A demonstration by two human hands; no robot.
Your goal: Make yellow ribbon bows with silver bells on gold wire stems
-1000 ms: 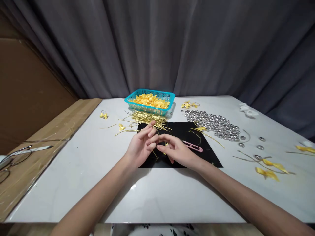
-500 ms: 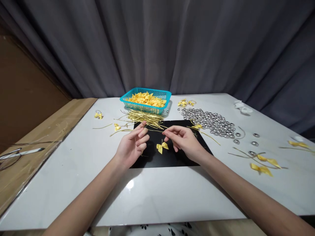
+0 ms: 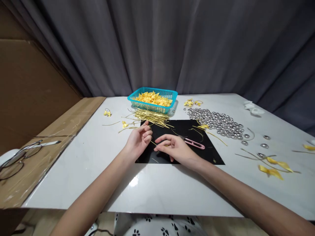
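Gold strand [image 3: 153, 143]: short visible length above the left part of the black mat [image 3: 211, 155], running from the left hand [image 3: 141, 139] toward the right hand [image 3: 169, 146]. Left hand, over the mat's left edge: fingers curled toward the palm, closed about the strand. Right hand, above the middle of the mat: fingers bent, thumb near index; cannot tell whether the tips pinch the strand's end. Pink tool [image 3: 197, 144] lies on the mat's right half. Pile of gold strands [image 3: 152, 117] sits at the mat's far left corner, partly overlapping it. Beyond the mat's far edge stands a teal basket [image 3: 167, 108] filled with yellow bows [image 3: 154, 98]. Shiny silver pieces [image 3: 218, 123] are spread on the white table [image 3: 172, 196] off the mat's far right corner. Well right of the mat: loose yellow ribbon pieces [image 3: 270, 171] among thin strands. Well left of the mat: glasses [image 3: 43, 145] on cardboard [image 3: 61, 139].
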